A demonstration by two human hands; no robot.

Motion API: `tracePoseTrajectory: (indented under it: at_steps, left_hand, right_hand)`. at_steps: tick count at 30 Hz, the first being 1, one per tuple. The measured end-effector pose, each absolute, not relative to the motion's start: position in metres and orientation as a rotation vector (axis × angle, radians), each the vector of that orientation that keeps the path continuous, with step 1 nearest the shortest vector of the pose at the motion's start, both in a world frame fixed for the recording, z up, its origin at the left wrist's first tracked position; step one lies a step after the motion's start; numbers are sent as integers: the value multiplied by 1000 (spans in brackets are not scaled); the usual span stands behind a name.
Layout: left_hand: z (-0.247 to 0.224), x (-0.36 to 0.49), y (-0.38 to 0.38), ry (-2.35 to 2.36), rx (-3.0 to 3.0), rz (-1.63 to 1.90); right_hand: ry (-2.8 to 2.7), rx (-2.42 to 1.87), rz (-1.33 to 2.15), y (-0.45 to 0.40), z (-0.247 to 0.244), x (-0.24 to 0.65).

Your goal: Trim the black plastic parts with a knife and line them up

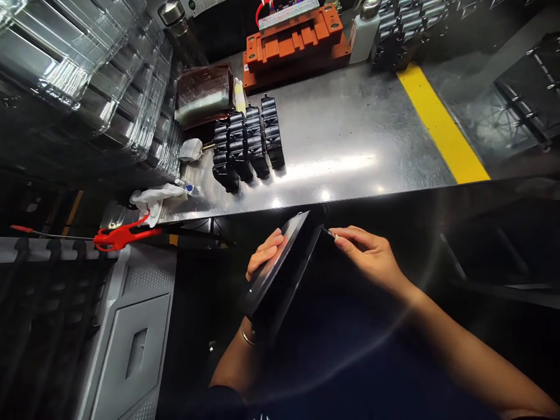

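A flat black part (277,271) is tilted in front of my body, below the bench edge. My left hand (265,255) grips its left side, with the fingertips on its face and the palm hidden behind it. At its upper right corner, my right hand (365,248) pinches thumb and forefinger together on a small piece at the edge, too small to name. On the metal bench above stand several black ribbed parts (248,143) side by side in a row.
An orange fixture (295,49) sits at the back of the bench (345,128), beside a white bottle (364,36). Stacked clear trays (87,76) rise at left. A red air gun (125,235) lies by a grey crate (135,344). Yellow tape (441,122) crosses the bench.
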State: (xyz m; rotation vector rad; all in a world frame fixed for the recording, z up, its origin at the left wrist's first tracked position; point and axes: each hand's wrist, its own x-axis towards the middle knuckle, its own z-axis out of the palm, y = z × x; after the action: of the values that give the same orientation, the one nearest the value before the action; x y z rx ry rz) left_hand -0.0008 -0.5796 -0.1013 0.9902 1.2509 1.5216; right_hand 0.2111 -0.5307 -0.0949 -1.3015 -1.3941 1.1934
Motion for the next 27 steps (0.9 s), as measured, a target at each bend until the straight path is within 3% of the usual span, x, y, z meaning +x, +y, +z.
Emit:
tracePoseTrajectory:
  at_steps: [6,13,16,20,27]
  left_hand:
    - [-85,0,-561,900,470,1144]
    - [-79,23,-540,1077,107,1416]
    - [-76,27,-537,1130,223,1647]
    - [-78,34,-541,1228,543,1996]
    - [-85,39,-549,1293,995,2037]
  right_hand:
    - [-1752,-1169,1266,-522,-70,218]
    - [-1943,-1179,808,-527,-76,181]
    - [-1877,-1331,832,-535,-75,178]
    - [-1703,-1198,1005,-548,-73,174]
    - [-1486,-1171,1222,-558,-73,156]
